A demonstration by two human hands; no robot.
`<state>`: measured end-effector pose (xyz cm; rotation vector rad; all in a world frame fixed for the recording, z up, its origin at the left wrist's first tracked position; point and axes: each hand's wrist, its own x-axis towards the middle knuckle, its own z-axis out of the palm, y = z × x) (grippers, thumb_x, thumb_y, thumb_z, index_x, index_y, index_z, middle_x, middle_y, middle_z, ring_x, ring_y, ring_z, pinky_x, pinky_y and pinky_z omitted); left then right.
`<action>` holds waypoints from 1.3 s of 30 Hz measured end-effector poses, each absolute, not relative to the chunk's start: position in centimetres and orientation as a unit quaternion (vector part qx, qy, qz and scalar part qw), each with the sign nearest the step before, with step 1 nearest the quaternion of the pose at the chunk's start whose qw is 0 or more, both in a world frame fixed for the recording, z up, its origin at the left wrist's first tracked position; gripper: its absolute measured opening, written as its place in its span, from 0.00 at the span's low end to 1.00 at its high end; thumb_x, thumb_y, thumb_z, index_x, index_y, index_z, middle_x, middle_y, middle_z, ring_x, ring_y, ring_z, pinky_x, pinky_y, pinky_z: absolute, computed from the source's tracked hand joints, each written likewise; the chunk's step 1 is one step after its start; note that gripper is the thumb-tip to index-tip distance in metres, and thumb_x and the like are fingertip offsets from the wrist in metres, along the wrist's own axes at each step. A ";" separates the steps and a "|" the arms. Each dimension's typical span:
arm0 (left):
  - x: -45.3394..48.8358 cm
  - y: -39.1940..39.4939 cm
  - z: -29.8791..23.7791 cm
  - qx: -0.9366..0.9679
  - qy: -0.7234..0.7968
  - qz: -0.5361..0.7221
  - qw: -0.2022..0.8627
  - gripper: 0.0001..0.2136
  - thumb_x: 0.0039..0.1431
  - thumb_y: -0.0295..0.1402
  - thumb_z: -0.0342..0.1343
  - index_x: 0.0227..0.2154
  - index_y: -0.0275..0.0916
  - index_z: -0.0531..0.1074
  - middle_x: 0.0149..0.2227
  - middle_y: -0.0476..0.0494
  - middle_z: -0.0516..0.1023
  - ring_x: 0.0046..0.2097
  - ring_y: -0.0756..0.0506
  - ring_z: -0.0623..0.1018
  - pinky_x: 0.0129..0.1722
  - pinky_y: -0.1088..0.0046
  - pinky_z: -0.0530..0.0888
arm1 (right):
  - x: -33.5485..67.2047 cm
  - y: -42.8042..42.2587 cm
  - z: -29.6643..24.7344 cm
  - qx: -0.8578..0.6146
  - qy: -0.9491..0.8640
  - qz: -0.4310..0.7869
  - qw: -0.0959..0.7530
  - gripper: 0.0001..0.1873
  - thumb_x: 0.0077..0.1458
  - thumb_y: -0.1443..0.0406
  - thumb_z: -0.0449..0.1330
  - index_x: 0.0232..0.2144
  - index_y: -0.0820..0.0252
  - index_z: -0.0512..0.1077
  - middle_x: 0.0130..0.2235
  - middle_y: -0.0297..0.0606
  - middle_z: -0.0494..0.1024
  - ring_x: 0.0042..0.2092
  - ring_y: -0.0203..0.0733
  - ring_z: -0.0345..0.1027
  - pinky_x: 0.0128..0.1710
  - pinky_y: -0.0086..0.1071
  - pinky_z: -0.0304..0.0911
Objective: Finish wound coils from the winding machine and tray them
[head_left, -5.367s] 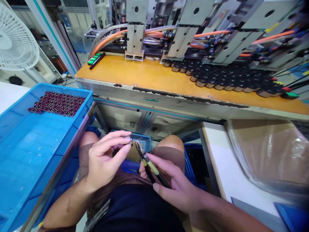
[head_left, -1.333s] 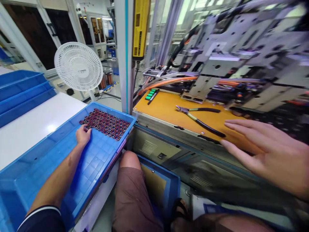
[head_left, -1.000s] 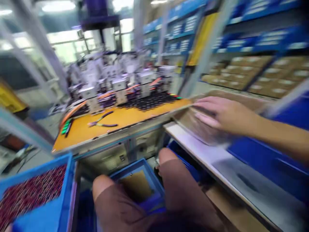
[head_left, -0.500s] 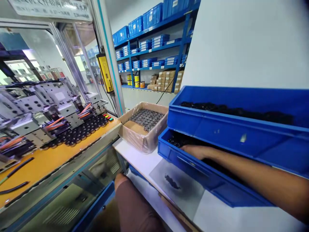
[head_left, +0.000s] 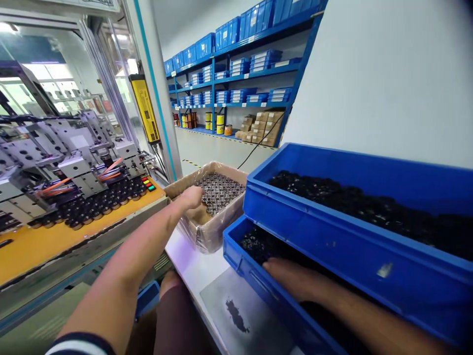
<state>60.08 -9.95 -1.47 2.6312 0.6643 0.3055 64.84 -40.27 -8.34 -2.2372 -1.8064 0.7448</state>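
My left hand (head_left: 193, 196) reaches over the near rim of a plastic-lined carton (head_left: 212, 236). Its fingers are curled at the edge of rows of small ring-like metal parts (head_left: 221, 190); what they grip, if anything, is hidden. Down in the lower blue bin (head_left: 236, 256), my right hand (head_left: 284, 273) lies among small black parts (head_left: 254, 244), its fingers mostly out of sight. Above that wrist, an upper blue bin (head_left: 314, 222) overhangs the lower one and holds a heap of black parts (head_left: 343, 197).
At left stands a machine with an orange bench (head_left: 66, 241), rows of dark round parts (head_left: 99, 204) and coloured buttons (head_left: 148, 183). A frame post (head_left: 151, 84) carries a yellow device (head_left: 145, 108). Under the bins is a white table (head_left: 188, 266) with a grey mat (head_left: 221, 301).
My left arm has come into view and its hand has reached the carton. The right hand stays in the lower bin. The view has shifted, showing more of the upper bin's contents.
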 end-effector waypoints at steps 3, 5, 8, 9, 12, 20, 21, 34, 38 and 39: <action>61.6 -9.5 -3.5 0.931 0.250 0.115 0.241 0.12 0.64 0.39 0.56 0.43 0.35 0.74 0.43 0.44 0.78 0.42 0.44 0.79 0.42 0.64 0.78 | 64.7 -39.9 -7.5 -0.759 -0.598 0.247 0.078 0.08 0.51 0.65 0.57 0.24 0.58 0.75 0.33 0.45 0.82 0.36 0.53 0.77 0.32 0.35 0.64; 61.8 -9.5 -4.1 0.926 0.248 0.119 0.258 0.11 0.64 0.39 0.56 0.41 0.35 0.75 0.42 0.44 0.78 0.41 0.45 0.79 0.41 0.64 0.78 | 64.7 -39.6 -7.1 -0.772 -0.583 0.238 0.088 0.11 0.55 0.66 0.54 0.29 0.60 0.76 0.36 0.47 0.82 0.37 0.53 0.78 0.32 0.34 0.64; 61.8 -9.7 -4.3 0.921 0.235 0.128 0.283 0.11 0.64 0.37 0.56 0.43 0.36 0.74 0.43 0.42 0.78 0.41 0.46 0.79 0.42 0.63 0.78 | 64.6 -39.3 -6.9 -0.781 -0.571 0.234 0.097 0.11 0.55 0.69 0.53 0.25 0.61 0.74 0.33 0.45 0.82 0.35 0.49 0.77 0.30 0.32 0.61; 61.7 -9.9 -4.2 0.919 0.229 0.134 0.292 0.11 0.64 0.37 0.57 0.43 0.36 0.74 0.43 0.41 0.78 0.41 0.46 0.79 0.41 0.63 0.79 | 64.6 -39.3 -7.0 -0.781 -0.571 0.233 0.098 0.12 0.54 0.70 0.53 0.22 0.60 0.73 0.32 0.44 0.82 0.34 0.47 0.77 0.30 0.31 0.61; 59.9 -10.6 -3.5 0.908 0.211 0.166 0.322 0.12 0.65 0.39 0.54 0.39 0.34 0.76 0.41 0.44 0.79 0.41 0.47 0.80 0.41 0.68 0.78 | 64.6 -39.3 -7.6 -0.777 -0.580 0.222 0.102 0.13 0.54 0.71 0.54 0.21 0.59 0.72 0.31 0.41 0.81 0.35 0.45 0.76 0.33 0.31 0.62; 42.0 -16.6 -2.9 0.835 0.155 0.291 0.442 0.15 0.55 0.37 0.64 0.43 0.36 0.75 0.36 0.41 0.81 0.33 0.49 0.77 0.35 0.72 0.75 | 64.8 -39.3 -6.0 -0.792 -0.581 0.095 0.162 0.08 0.55 0.67 0.52 0.27 0.58 0.69 0.28 0.38 0.75 0.31 0.42 0.69 0.33 0.33 0.62; 39.8 -17.6 -3.0 0.789 0.141 0.315 0.509 0.18 0.54 0.35 0.66 0.47 0.37 0.74 0.40 0.39 0.81 0.34 0.49 0.77 0.36 0.72 0.75 | 64.3 -38.9 -5.0 -0.789 -0.581 0.049 0.195 0.07 0.56 0.67 0.52 0.28 0.58 0.69 0.27 0.36 0.74 0.29 0.41 0.68 0.31 0.33 0.61; 33.5 -22.7 -3.8 0.648 0.063 0.299 0.698 0.15 0.54 0.23 0.64 0.43 0.46 0.80 0.47 0.42 0.81 0.39 0.49 0.81 0.41 0.73 0.78 | 50.4 -35.1 -1.6 -0.504 -0.680 0.097 0.524 0.08 0.56 0.72 0.59 0.35 0.55 0.70 0.33 0.35 0.74 0.32 0.36 0.69 0.31 0.31 0.68; 33.9 -23.2 -4.7 0.619 0.069 0.304 0.720 0.09 0.49 0.23 0.68 0.33 0.41 0.80 0.45 0.42 0.81 0.35 0.50 0.81 0.37 0.76 0.78 | 50.5 -35.5 -2.3 -0.499 -0.681 0.083 0.529 0.09 0.56 0.73 0.59 0.37 0.54 0.71 0.34 0.36 0.74 0.33 0.37 0.70 0.31 0.32 0.68; 34.2 -23.3 -4.8 0.616 0.075 0.311 0.720 0.08 0.48 0.23 0.69 0.31 0.40 0.80 0.43 0.42 0.82 0.35 0.50 0.81 0.37 0.76 0.79 | 50.6 -35.5 -2.3 -0.502 -0.678 0.081 0.531 0.09 0.56 0.73 0.59 0.37 0.54 0.71 0.34 0.37 0.74 0.33 0.37 0.70 0.30 0.32 0.68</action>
